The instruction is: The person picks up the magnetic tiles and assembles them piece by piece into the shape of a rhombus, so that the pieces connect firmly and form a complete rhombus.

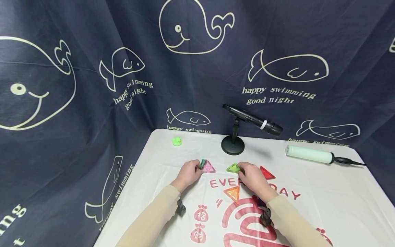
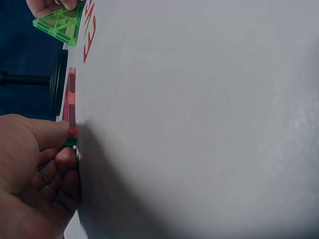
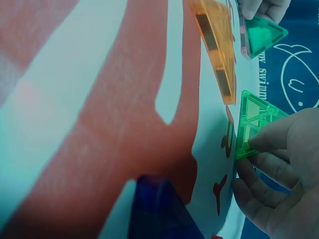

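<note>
My left hand (image 1: pixel 189 173) pinches a dark green triangular magnetic tile (image 1: pixel 202 164) between thumb and fingers. That tile stands up along the left edge of a pink triangular tile (image 1: pixel 209 167), which lies on the table. To the right, my right hand (image 1: pixel 253 176) pinches a light green triangular tile (image 1: pixel 233 168) by its right corner. In the right wrist view the light green tile (image 3: pixel 256 122) is tilted up from the cloth, thumb on its face. Nearer me lies an orange triangular tile (image 1: pixel 232 193); a red triangular tile (image 1: pixel 267 173) is just beyond my right hand.
A black microphone (image 1: pixel 253 119) on a round-based stand (image 1: pixel 232 145) is behind the tiles. At the back left sits a green toy duck (image 1: pixel 177 141), and a mint hand pump (image 1: pixel 310 154) lies at the right. A dark blue piece (image 3: pixel 157 211) shows below in the right wrist view.
</note>
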A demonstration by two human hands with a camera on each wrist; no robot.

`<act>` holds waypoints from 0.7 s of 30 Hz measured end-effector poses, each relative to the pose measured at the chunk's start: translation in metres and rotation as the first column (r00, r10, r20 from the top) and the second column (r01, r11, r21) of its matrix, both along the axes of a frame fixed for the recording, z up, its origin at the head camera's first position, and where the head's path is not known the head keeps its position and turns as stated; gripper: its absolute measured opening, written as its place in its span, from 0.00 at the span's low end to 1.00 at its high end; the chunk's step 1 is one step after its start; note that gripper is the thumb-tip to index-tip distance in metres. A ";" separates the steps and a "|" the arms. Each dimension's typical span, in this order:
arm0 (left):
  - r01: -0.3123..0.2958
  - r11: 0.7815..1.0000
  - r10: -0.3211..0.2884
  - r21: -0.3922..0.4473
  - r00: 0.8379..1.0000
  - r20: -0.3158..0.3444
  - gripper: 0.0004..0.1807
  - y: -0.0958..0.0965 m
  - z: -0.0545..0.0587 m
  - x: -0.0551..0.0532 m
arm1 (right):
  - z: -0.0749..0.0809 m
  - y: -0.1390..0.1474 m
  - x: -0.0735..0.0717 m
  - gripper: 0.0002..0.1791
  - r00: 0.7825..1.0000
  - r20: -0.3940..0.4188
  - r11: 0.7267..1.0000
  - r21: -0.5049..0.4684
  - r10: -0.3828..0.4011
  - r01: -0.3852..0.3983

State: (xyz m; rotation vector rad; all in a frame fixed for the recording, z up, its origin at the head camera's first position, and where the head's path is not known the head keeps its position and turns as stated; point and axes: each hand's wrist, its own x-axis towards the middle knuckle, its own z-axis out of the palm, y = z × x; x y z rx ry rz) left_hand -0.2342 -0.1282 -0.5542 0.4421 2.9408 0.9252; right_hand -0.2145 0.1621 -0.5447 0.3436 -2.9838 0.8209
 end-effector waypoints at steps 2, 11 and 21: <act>0.001 1.000 -0.001 0.000 1.000 -0.004 0.11 0.000 -0.001 0.000 | 0.000 -0.001 0.001 0.15 1.000 -0.005 1.000 0.007 0.011 -0.011; 0.004 1.000 -0.004 0.004 1.000 -0.012 0.11 -0.001 0.000 0.001 | 0.005 -0.010 0.002 0.14 0.999 -0.008 0.999 0.023 0.035 -0.035; 0.013 1.000 -0.013 0.004 0.999 -0.035 0.11 -0.001 -0.002 0.001 | 0.005 -0.028 -0.002 0.11 0.996 -0.018 0.995 0.036 0.089 -0.088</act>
